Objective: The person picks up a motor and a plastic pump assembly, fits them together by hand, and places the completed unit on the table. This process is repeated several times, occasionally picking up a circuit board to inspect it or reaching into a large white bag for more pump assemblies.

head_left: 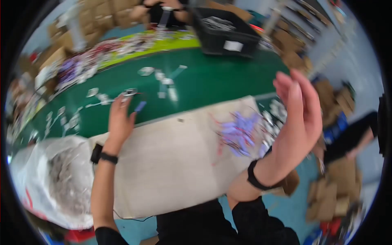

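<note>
My left hand [119, 121] reaches over the green table, fingers stretched out and thumb apart. Its fingertips touch a small white-and-dark part [130, 92], which has a bit of red wire beside it. Close to the thumb lies a small purple piece [140, 107]; whether it joins that part is unclear. My right hand [301, 106] is raised above the right side, blurred, with its fingers extended upward; nothing shows in it. Below and left of it, a heap of purple pieces with thin red wires [240, 132] lies on a beige board, beside small white parts [269, 126].
The beige board [163, 167] covers the near table edge. A white plastic bag [30, 179] stands at left. More white parts [163, 79] lie on the green table [228, 79]. Far back are a black bin [204, 41] and another person [157, 16]; cardboard boxes [335, 183] stand right.
</note>
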Motion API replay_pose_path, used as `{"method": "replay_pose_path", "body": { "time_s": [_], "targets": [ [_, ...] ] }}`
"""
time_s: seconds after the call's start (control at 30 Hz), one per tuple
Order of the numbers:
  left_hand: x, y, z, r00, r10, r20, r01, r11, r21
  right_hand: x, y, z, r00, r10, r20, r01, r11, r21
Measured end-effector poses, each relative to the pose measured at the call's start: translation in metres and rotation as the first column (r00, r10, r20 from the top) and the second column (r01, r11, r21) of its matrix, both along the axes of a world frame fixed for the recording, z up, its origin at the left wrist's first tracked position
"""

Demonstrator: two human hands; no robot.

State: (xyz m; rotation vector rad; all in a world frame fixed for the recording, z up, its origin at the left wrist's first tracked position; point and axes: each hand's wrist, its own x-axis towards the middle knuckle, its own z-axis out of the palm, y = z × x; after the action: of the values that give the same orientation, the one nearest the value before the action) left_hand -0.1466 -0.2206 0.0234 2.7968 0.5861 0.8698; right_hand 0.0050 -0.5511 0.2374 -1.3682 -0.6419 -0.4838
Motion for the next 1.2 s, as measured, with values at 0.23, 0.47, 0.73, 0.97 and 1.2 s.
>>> {"method": "replay_pose_path", "body": {
  "time_s": [0.23, 0.47, 0.73, 0.97, 1.2],
  "targets": [
    [-0.037, -0.074, 0.01, 0.978, -0.171, -0.121, 0.138, 0.961, -0.24, 0.127, -0.114, -0.013, 0.988, -0.155, -0.001, 0.088, 0.568, -0.818],
    [-0.128, -0.1, 0.02, 0.966, -0.152, -0.21, 0.075, 0.939, -0.335, 0.205, -0.168, -0.148, 0.99, -0.115, 0.081, 0.107, 0.245, -0.964],
    [-0.203, -0.141, 0.026, 0.981, 0.098, -0.167, -0.156, 0.911, -0.383, 0.266, -0.144, -0.22, 0.976, -0.211, 0.059, 0.019, -0.187, -0.982],
    [-0.229, -0.147, 0.025, 0.979, 0.185, -0.087, -0.204, 0.85, -0.486, 0.261, -0.177, -0.192, 0.94, -0.34, 0.003, 0.122, 0.328, -0.937],
    [-0.275, -0.136, 0.014, 0.97, 0.236, -0.06, -0.23, 0.805, -0.548, 0.264, -0.168, -0.163, 0.844, -0.071, -0.532, -0.32, 0.729, -0.605]
  ]
}}
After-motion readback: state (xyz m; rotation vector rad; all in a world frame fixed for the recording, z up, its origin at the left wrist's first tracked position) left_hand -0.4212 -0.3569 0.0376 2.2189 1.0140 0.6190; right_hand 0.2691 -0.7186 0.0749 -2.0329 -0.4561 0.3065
